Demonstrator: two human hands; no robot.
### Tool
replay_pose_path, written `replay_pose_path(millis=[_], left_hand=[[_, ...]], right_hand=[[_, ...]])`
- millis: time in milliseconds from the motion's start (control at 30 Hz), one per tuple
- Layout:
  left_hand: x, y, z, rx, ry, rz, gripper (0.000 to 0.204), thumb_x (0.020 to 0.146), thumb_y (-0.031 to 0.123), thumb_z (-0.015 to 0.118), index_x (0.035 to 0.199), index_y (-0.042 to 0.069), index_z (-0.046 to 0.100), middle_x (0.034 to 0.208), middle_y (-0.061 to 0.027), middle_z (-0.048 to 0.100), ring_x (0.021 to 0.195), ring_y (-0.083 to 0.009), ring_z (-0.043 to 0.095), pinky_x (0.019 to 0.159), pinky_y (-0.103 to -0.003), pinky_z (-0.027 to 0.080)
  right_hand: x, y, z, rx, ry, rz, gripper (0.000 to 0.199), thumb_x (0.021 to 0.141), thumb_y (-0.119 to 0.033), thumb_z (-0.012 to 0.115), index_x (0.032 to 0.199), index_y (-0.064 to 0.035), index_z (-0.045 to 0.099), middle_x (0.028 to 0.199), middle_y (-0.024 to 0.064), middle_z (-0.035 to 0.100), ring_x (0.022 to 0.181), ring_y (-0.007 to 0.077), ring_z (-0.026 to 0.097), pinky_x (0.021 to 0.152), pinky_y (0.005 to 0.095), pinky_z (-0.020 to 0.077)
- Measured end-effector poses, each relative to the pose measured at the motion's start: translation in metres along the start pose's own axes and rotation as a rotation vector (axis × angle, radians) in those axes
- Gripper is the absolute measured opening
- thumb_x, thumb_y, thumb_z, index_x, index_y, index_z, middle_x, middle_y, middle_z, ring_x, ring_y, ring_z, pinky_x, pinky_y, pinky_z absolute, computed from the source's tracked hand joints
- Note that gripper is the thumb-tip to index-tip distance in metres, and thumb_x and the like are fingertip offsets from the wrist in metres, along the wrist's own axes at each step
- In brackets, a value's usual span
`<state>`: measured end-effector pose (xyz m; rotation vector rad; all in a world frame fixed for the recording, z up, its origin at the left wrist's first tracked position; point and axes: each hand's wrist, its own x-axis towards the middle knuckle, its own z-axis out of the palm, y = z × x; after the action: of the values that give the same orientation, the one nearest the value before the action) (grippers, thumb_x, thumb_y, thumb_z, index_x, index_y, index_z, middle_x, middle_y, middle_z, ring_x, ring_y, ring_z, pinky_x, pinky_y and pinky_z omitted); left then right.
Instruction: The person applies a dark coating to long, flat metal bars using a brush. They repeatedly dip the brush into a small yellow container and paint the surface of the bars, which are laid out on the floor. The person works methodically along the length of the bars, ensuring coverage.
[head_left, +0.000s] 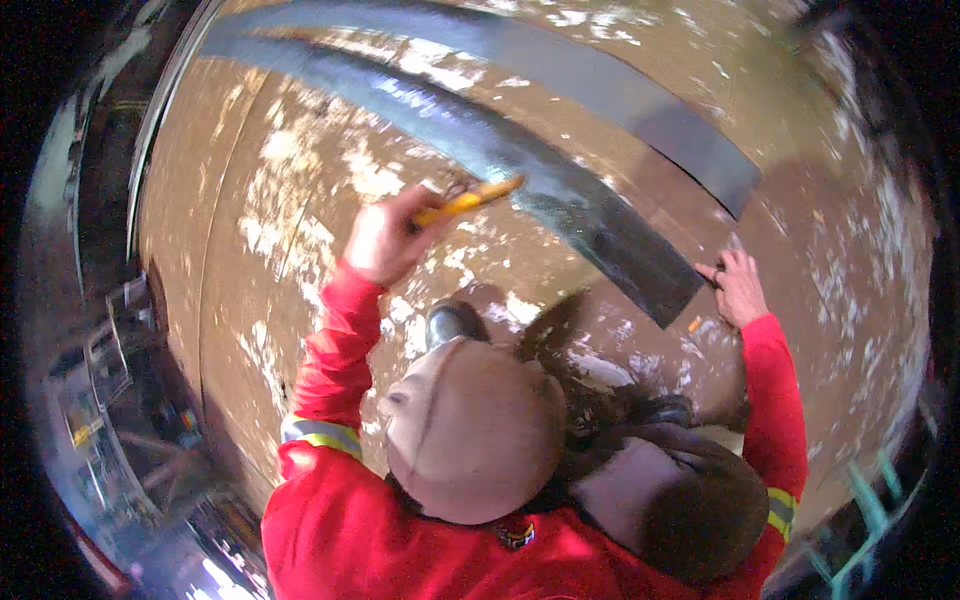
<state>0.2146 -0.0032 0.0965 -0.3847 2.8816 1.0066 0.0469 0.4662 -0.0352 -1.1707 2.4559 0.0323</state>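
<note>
My left hand (388, 236) is closed around a long yellow tool (472, 200), slightly blurred, whose far end reaches over the near edge of a dark, shiny metal strip (605, 215). Its exact kind is not clear. My right hand (740, 290) rests low beside the right end of this strip, holding nothing, with the index finger stretched out at the strip's corner. A small orange piece (695, 324) lies on the brown surface close to that end.
Behind the dark strip, a second grey metal strip (660, 115) runs alongside it. Both lie on a brown, scuffed surface (270, 230) with pale worn patches. Dark metal frames (140, 420) stand at the left, and greenish bars (870, 510) at the lower right.
</note>
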Motion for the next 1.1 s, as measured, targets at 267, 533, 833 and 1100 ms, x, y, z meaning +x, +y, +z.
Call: replay_pose_path(millis=[267,533,833,1100], left_hand=[[-0.055,-0.063,-0.104,0.537,-0.111,-0.114,0.015,0.080,0.021,0.066,0.087,0.009,0.062,0.068,-0.0096,0.063,0.062,-0.0271,0.063,0.054,-0.038,0.048],[-0.029,-0.123,-0.027,0.693,-0.185,-0.043,0.010,0.075,0.012,0.058,0.084,0.009,0.062,0.065,-0.0136,0.062,0.061,-0.0311,0.064,0.050,-0.043,0.048],[-0.002,-0.146,-0.020,0.493,-0.169,0.098,0.007,0.072,0.013,0.060,0.073,0.007,0.063,0.062,-0.0132,0.061,0.061,-0.0296,0.065,0.050,-0.040,0.050],[0.008,-0.147,-0.044,0.543,-0.277,0.168,0.008,0.073,0.014,0.061,0.069,0.008,0.064,0.062,-0.0113,0.062,0.060,-0.0280,0.065,0.050,-0.039,0.050]], right_hand=[[0.024,0.007,-0.055,0.132,0.190,0.066,0.041,0.069,-0.002,0.058,0.110,-0.0059,0.063,0.108,0.0124,0.054,0.107,0.0303,0.047,0.096,0.0399,0.0366],[0.152,-0.194,-0.139,0.271,0.138,-0.229,0.055,0.062,-0.014,0.069,0.116,-0.0059,0.060,0.110,0.0143,0.059,0.102,0.0321,0.052,0.093,0.0405,0.0394],[0.259,-0.387,0.012,0.723,0.440,-0.182,0.092,0.050,-0.010,0.083,0.133,-0.0076,0.044,0.114,0.0111,0.053,0.108,0.0306,0.046,0.097,0.0417,0.0372],[0.271,-0.402,0.027,0.766,0.384,-0.159,0.093,0.045,-0.003,0.082,0.131,-0.0146,0.049,0.106,0.0043,0.059,0.104,0.0266,0.048,0.092,0.0380,0.0359]])
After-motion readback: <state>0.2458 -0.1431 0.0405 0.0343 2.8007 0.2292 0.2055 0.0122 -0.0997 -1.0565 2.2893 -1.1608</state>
